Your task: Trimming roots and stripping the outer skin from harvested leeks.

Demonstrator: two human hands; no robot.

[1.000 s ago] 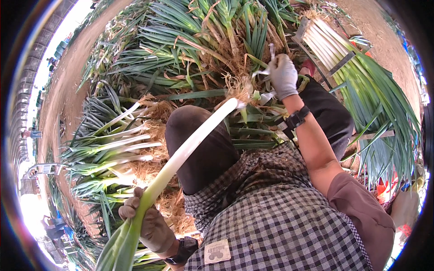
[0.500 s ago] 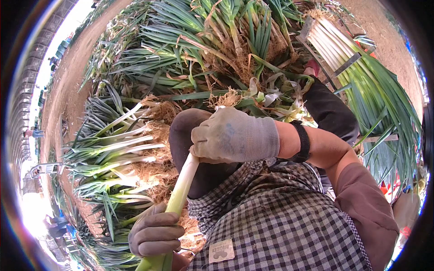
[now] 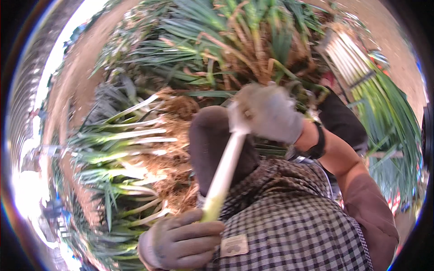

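Observation:
A single leek (image 3: 224,174) with a bare white shaft slants across my lap, paling to green lower down. My left hand (image 3: 183,241), in a grey glove, has its fingers wrapped round the green part near the bottom edge. At the upper white end is my gloved right hand (image 3: 273,115), smeared by motion, so its fingers cannot be made out. A whitish blur beside that hand meets the leek's tip; whether it is loose skin is unclear. Behind the leek rises my dark-clad knee (image 3: 210,135).
Leeks with shaggy roots (image 3: 144,135) lie in a row at the left. A large heap of rooted leeks (image 3: 253,40) spreads at the far side. At the right, clean white-ended leeks (image 3: 355,58) are stacked in a metal frame. My checked apron (image 3: 289,212) covers my front.
The leek's white end has shifted right and up, together with my right hand, which is now blurred. My left hand has moved slightly right, still round the stalk. The whole view has shifted somewhat.

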